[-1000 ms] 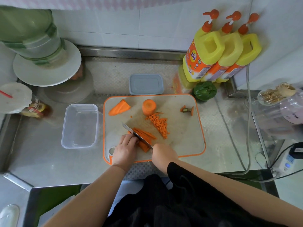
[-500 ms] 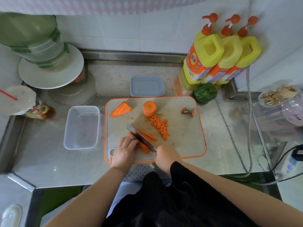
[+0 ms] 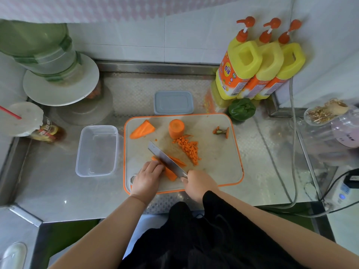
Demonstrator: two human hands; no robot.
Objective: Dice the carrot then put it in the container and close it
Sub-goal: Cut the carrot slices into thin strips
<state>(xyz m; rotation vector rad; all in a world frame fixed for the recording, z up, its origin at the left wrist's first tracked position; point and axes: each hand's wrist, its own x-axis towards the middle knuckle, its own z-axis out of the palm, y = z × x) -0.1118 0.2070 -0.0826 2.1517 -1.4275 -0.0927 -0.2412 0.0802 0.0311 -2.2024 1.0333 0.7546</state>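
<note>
- Even, soft daylight fills the scene; the white wall tiles (image 3: 136,41) are bright, with no hard-edged shadows.
- The steel counter (image 3: 58,191) shows a diffuse sheen and one small specular spot near its front left.
- Faint, soft shadows lie under the knife (image 3: 167,161) and beside the cutting board (image 3: 219,152).
- Wide-angle distortion bends the counter edges and leans the yellow bottles (image 3: 260,68) and green jug (image 3: 38,49) outward.
- Focus is sharpest at centre; the corners, including the clutter at far right, appear smeared and soft.
</note>
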